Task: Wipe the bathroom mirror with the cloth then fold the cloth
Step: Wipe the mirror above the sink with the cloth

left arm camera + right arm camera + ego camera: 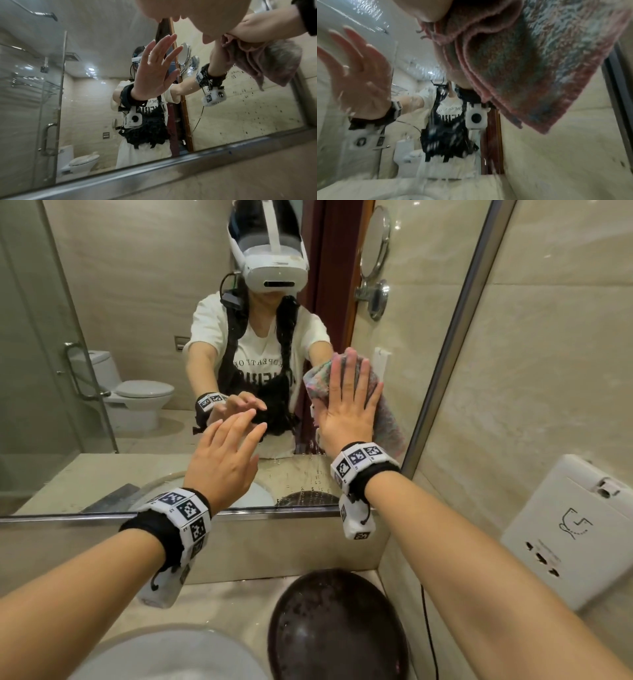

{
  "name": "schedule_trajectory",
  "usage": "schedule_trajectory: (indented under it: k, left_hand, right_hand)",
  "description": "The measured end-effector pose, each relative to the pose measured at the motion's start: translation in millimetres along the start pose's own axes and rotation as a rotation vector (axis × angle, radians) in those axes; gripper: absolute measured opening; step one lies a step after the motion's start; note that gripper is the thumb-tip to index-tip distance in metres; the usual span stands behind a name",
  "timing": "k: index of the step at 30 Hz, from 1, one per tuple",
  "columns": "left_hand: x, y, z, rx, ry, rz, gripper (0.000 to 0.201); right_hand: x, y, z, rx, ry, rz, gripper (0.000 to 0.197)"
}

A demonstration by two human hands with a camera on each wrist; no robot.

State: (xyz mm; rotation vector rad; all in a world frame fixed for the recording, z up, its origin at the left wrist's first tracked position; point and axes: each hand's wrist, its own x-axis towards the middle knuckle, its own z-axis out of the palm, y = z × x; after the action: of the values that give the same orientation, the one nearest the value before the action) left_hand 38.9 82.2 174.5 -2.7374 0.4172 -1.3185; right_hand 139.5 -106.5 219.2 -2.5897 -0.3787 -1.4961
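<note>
Right hand (346, 409) flat, fingers straight, pressing cloth (385, 419) onto mirror (144, 302); left hand (222, 460) spread, beside.

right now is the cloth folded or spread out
Bunched, not neatly folded: the cloth shows loose layered folds under the flat right hand against the mirror.

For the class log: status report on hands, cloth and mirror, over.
Right hand flat, pressing cloth on mirror. Left hand open near the glass. Droplets low on mirror. Nothing blocking.
</note>
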Motion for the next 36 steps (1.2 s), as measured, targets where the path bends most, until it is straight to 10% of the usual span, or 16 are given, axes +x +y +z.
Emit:
schedule_trajectory:
  k: [12,26,36]
  left_hand:
    - [-34.3,-7.9,18.1,-0.059,-0.075,0.005,0.044]
    - [-55.6,-7.2,28.4,-0.058,0.018,-0.002,0.040]
    - [-85.4,-8.3,38.9,-0.064,-0.005,0.031,0.036]
  right_hand:
    - [-101.5,16.7,60.9,-0.131,-0.186,-0.685,0.077]
    - [-59.3,-27.0,45.2,0.019,-0.018,-0.652,0.062]
    - [-130.2,-7.4,86.8,-0.075,-0.146,-0.980,0.057]
